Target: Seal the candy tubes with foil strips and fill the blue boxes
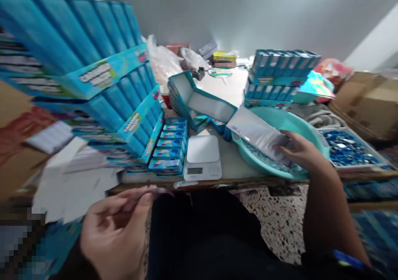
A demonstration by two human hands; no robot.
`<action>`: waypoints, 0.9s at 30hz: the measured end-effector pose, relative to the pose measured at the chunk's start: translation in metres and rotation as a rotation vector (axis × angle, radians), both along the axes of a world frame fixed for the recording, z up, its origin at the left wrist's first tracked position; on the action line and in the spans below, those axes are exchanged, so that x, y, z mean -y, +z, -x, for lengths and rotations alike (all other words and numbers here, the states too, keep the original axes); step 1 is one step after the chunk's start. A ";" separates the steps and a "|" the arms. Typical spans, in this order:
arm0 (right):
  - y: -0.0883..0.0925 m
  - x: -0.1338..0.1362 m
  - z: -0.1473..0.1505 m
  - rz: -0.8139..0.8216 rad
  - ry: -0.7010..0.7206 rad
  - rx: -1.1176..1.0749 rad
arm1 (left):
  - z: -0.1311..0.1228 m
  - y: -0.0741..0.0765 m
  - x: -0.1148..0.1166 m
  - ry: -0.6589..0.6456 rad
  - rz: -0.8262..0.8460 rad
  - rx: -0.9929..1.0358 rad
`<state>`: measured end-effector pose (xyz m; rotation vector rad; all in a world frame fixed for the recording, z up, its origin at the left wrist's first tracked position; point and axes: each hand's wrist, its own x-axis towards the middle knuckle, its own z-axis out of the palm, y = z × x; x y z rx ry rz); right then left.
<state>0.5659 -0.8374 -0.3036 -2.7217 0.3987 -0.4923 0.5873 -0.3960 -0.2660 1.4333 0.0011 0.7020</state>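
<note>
- right hand (pixel 300 150): fingers closed on the lower end of a holographic silver foil pouch (pixel 256 134), pinching it
- pouch: flat, rectangular, glossy, creased near the fingers; tilted, held over a teal plastic basin (pixel 280 120), upper end just beside an open teal box (pixel 199 99)
- basin: holds small blue-and-silver pieces (pixel 264 159); too blurred to identify
- left hand (pixel 116 230): near the body, below the table edge, thumb and fingers pressed together on a thin purplish strip (pixel 155 191); blurred, type unclear
- nearest left hand: white digital kitchen scale (pixel 202 157) and stacked blue boxes (pixel 169 147) on the table (pixel 230 159)
- right of basin: tray of blue pieces (pixel 346 148)
</note>
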 end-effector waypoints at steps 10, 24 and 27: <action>0.073 -0.092 0.012 -0.026 0.123 0.458 | 0.010 0.003 0.018 -0.349 0.041 -0.058; 0.003 -0.259 -0.017 -1.530 0.544 0.060 | 0.042 -0.012 0.035 -0.449 -0.246 0.059; 0.005 -0.262 -0.018 -1.606 0.555 0.018 | 0.044 -0.014 0.032 -0.320 -0.321 0.052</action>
